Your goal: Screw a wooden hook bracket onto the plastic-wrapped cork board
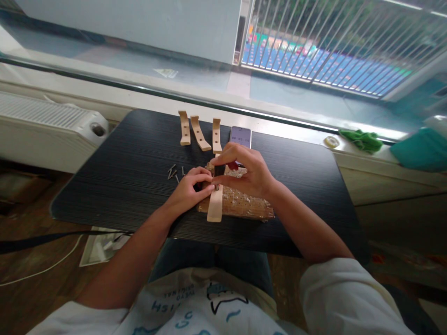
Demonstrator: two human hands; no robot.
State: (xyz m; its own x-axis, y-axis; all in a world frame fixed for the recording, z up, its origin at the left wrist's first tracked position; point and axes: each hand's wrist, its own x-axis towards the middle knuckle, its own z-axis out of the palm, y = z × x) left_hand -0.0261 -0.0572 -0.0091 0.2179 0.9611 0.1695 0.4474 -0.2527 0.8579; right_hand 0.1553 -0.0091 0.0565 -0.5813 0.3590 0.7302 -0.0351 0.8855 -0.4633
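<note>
A pale wooden strip (214,204) lies across a block wrapped in clear plastic (240,204), its near end sticking out past the block. My left hand (190,188) is closed at the strip's left edge, thumb and fingertips pressed against it beside a small dark spot, a hole or screw. Above the strip, my right hand (249,172) pinches a short dark piece (219,171) upright between thumb and fingers; what kind of thing it is I cannot tell. My fingers hide its ends and the strip's middle.
Three curved wooden pieces with holes (200,134) lie at the back of the black table (139,163). Several screws (172,172) are left of my left hand. A phone (240,136) lies behind my right hand. On the sill are a tape roll (331,142) and green cloth (361,139).
</note>
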